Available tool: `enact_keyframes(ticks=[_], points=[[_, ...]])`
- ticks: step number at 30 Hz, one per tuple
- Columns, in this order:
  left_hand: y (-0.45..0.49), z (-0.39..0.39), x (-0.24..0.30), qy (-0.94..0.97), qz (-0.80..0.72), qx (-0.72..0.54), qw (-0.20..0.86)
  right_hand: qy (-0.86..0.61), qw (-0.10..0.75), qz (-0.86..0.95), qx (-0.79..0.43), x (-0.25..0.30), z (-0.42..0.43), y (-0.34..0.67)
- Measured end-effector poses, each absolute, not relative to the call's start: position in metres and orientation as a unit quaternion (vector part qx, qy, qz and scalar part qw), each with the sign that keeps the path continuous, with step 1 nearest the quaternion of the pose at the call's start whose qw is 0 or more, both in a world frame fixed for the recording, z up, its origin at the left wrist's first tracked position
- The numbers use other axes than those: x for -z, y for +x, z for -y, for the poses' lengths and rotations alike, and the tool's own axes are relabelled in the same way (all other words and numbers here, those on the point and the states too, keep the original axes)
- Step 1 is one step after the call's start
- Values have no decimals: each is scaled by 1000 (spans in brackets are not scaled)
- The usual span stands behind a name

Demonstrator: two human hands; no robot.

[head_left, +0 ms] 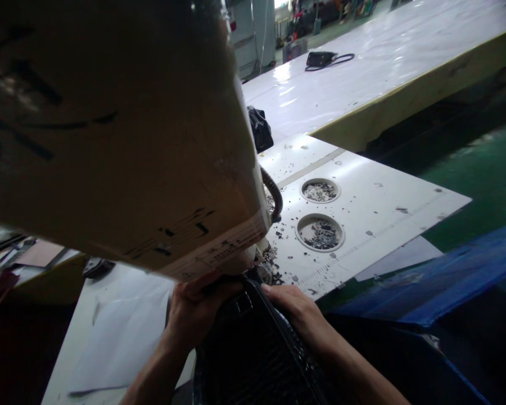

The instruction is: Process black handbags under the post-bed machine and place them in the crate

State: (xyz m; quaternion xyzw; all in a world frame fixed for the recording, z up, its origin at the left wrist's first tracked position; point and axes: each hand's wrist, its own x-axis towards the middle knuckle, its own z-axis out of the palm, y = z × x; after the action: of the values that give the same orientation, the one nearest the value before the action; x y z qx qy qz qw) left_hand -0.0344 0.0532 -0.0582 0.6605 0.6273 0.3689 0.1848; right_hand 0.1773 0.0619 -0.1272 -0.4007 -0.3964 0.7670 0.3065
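While the left hand and right hand each have their grip closed on a black textured piece, it sits between them, its far end near the lower edge of a bulky brown casing. Beyond, dark scraps litter the white surface and its two round recesses; white paper lies left, a small black bag farther off.

Looks like you're in a workshop, factory type. The white surface in front of you has ruler marks along it, plus two round recesses w/ dark scraps in 'em & more bits scattered abt. Past that you've got a long shiny 2nd surface w/ a small black strapped item on it, & the floor alongside is green.
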Motion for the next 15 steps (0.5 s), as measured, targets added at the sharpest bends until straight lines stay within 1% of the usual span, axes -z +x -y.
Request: enact_keyframes(ticks=[5, 10, 15], points=[[-34, -55, 58, 659, -631, -364, 185, -438, 317, 389, -746, 130, -60, 177], [-32, -57, 56, 662, -626, -370, 183, -409, 315, 419, -747, 128, -62, 177], [-32, -59, 55, 675, -598, -374, 218, -405, 317, 427, -744, 123, -65, 178]])
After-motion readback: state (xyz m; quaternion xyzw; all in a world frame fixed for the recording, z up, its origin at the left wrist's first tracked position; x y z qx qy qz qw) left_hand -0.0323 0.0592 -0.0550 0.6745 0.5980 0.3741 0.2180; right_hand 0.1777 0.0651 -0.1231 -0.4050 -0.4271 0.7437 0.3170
